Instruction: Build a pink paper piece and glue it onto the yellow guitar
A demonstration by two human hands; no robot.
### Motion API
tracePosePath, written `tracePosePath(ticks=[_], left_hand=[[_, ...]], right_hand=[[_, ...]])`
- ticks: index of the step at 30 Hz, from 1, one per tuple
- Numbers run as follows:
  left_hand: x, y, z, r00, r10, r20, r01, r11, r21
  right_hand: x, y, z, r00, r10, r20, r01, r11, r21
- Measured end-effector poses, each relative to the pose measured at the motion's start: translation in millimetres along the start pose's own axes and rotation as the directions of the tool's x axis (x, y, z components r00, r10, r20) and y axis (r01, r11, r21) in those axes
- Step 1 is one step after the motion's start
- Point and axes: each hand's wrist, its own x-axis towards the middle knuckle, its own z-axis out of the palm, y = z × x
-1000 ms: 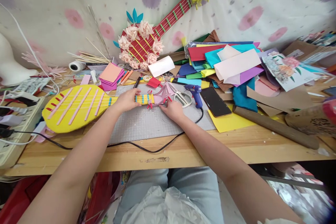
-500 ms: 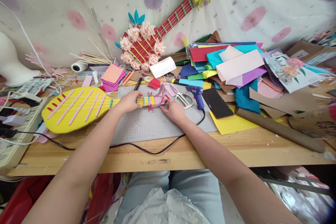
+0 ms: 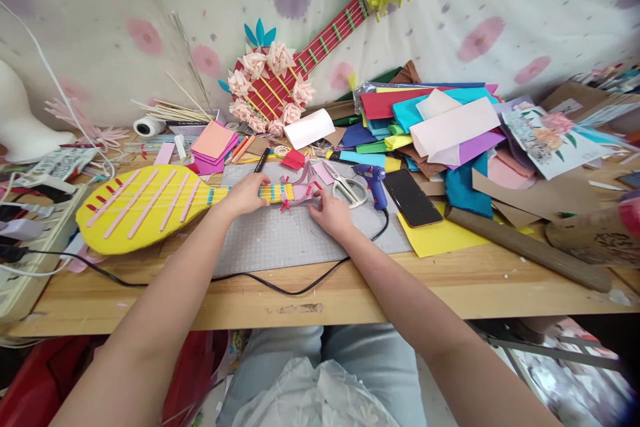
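A yellow craft lute (image 3: 125, 210) with pink strips and pale strings lies flat, its neck pointing right. My left hand (image 3: 247, 194) is wrapped over the neck, above the grey cutting mat (image 3: 280, 243). Light blue frets show on both sides of that hand. At the neck's far end is a pink head piece (image 3: 300, 192) with small red pegs. My right hand (image 3: 332, 213) is at the tip of this head, fingers pinched together; whether they grip the pink piece or something small is unclear. White-handled scissors (image 3: 351, 193) lie just beyond it.
A blue glue gun (image 3: 374, 183), its black cord (image 3: 300, 292) looping forward, lies beside a phone (image 3: 413, 198). Folded coloured sheets (image 3: 455, 123) pile up at the back right. A red lute with paper flowers (image 3: 280, 87) leans at the back. A power strip (image 3: 47, 240) stands left.
My right hand's fingertips have shifted slightly away from the head's lower edge. The left hand stays on the neck, and the lute looks unmoved.
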Motion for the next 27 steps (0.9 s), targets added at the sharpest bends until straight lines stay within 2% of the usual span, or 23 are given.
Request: tracePosePath(ticks=[3, 7, 8, 12, 14, 21, 27], left_hand=[[-3.3, 2.6, -0.6, 1.0, 0.025, -0.017, -0.024, 0.999, 0.022], [-10.2, 10.7, -2.8, 0.998, 0.055, -0.026, -0.053, 0.997, 0.056], [-11.0, 13.2, -2.9, 0.998, 0.06, -0.028, -0.059, 0.997, 0.052], [-7.4, 22.3, 2.3, 0.996, 0.066, -0.054, -0.067, 0.997, -0.029], [-2.7, 25.5, 6.7, 0.996, 0.067, -0.059, -0.071, 0.995, -0.068], [1.8, 32.7, 6.2, 0.997, 0.071, 0.012, -0.07, 0.991, -0.113], [1.3, 31.9, 4.3, 0.998, 0.064, -0.022, -0.067, 0.978, -0.196]], right_hand=[[-0.3, 3.9, -7.8, 1.0, -0.021, -0.007, 0.021, 1.0, 0.013], [9.3, 16.6, -25.7, 0.982, -0.074, -0.174, 0.049, 0.989, -0.142], [13.1, 19.6, -29.2, 0.98, -0.073, -0.184, 0.037, 0.982, -0.188], [25.9, 23.3, -32.0, 0.995, -0.02, -0.097, -0.011, 0.951, -0.31], [27.6, 21.3, -28.4, 0.995, 0.002, -0.1, -0.036, 0.938, -0.346], [18.0, 20.0, -22.5, 0.976, 0.018, -0.216, -0.071, 0.968, -0.239], [-2.8, 21.0, -27.8, 0.973, -0.1, -0.207, 0.047, 0.968, -0.247]])
